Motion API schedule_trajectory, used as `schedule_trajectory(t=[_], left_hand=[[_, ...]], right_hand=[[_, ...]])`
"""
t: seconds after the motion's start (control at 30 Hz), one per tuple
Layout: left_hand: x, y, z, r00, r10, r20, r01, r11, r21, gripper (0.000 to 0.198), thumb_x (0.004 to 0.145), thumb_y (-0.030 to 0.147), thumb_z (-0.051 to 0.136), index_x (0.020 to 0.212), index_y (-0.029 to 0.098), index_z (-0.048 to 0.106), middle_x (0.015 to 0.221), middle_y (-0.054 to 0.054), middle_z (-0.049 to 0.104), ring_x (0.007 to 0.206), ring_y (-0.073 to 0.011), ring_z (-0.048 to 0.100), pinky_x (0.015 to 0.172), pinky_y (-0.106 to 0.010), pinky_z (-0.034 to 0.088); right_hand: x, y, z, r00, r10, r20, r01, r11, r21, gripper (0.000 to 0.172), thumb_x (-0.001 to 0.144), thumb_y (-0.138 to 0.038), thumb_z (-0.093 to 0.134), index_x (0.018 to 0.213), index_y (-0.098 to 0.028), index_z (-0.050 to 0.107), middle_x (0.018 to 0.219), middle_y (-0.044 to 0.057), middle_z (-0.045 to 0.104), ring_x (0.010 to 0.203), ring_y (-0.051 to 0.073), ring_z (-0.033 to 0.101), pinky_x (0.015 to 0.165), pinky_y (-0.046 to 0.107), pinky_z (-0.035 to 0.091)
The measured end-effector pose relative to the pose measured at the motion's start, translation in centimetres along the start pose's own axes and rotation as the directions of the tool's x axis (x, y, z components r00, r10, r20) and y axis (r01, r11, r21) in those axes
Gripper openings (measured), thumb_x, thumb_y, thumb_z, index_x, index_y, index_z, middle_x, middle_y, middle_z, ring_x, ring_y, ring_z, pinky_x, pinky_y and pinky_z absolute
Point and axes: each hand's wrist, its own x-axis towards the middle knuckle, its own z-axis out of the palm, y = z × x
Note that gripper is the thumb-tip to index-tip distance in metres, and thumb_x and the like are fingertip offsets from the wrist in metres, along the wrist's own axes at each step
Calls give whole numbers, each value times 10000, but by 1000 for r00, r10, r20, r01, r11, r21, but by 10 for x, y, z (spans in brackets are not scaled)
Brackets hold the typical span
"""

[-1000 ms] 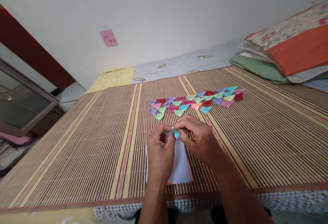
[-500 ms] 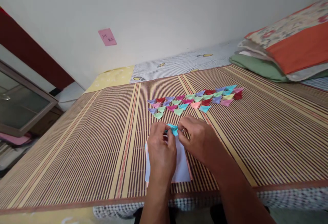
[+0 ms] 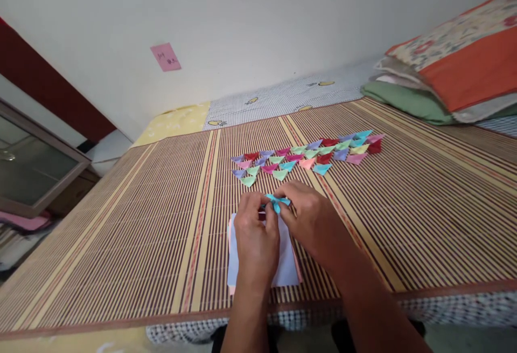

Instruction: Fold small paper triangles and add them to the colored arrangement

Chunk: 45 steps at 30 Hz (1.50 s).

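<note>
Between my two hands is a small folded turquoise paper [image 3: 275,202], pinched at its left side by my left hand [image 3: 257,229] and at its right side by my right hand [image 3: 305,210]. Under my left hand and wrist lies a stack of square paper sheets [image 3: 287,261], pale lavender on top with pink edges showing. Beyond my hands, several small folded paper pieces [image 3: 280,174] in green, red, pink, purple, yellow and turquoise are laid in slanting rows on the striped mat [image 3: 161,234].
At the back right, folded bedding [image 3: 468,81] is piled beside the wall. A pink note [image 3: 166,57] is stuck to the white wall. At the left stands a cabinet with a glass door [image 3: 36,159]. Checked cloth [image 3: 283,94] shows behind the mat.
The turquoise paper shows more of its folds, with a point now sticking out to the right. The fingers of my right hand have shifted slightly on it; the view has moved a little.
</note>
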Motion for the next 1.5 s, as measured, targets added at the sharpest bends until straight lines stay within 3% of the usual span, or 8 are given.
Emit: schedule_trajectory(t=[0.4, 0.53, 0.63, 0.83, 1.17, 1.5], left_hand=[[0, -1, -3, 999, -39, 9, 40, 999, -27, 141, 916, 105, 555, 853, 210, 623, 883, -16, 601, 796, -160, 600, 683, -289, 492], [1, -2, -3, 999, -34, 13, 34, 999, -26, 141, 912, 103, 555, 841, 207, 617, 864, -15, 601, 795, -162, 602, 678, -285, 486], [0, -2, -3, 999, -50, 1, 50, 998, -23, 131, 906, 107, 559, 842, 205, 617, 850, -13, 597, 780, -161, 599, 668, -283, 483], [0, -1, -3, 998, -60, 24, 61, 996, -69, 130, 899, 108, 574, 834, 207, 629, 838, -15, 608, 778, -166, 601, 666, -289, 492], [2, -1, -6, 992, -88, 88, 101, 984, -150, 112, 896, 136, 592, 844, 214, 654, 827, -25, 649, 767, -168, 623, 665, -290, 519], [1, 2, -5, 988, -122, 98, 137, 977, -164, 98, 900, 165, 599, 824, 210, 642, 783, -22, 624, 715, -163, 587, 639, -294, 494]], right_hand=[[3, 2, 2, 998, -23, -60, 29, 993, 110, 223, 836, -53, 513, 998, -182, 597, 986, 102, 690, 923, 262, 636, 817, 396, 491], [2, 4, 0, 1000, -12, -19, 15, 991, 132, 153, 830, -62, 516, 858, -198, 580, 870, 68, 657, 844, 240, 618, 748, 364, 476], [2, 5, 0, 998, -28, -56, 36, 988, 147, 160, 821, -56, 518, 785, -209, 544, 822, 50, 624, 822, 229, 604, 741, 351, 466], [3, 4, -2, 997, -76, -21, 79, 980, 185, 186, 830, -31, 534, 759, -201, 556, 844, 62, 634, 869, 239, 605, 776, 361, 464], [3, 1, -3, 998, 54, -33, -46, 976, 212, 168, 802, -28, 613, 837, -190, 585, 807, 33, 642, 794, 216, 613, 711, 333, 458], [1, 5, -7, 999, -1, -43, 7, 988, 153, 160, 796, -31, 570, 770, -188, 580, 808, 51, 643, 818, 231, 616, 746, 361, 472]])
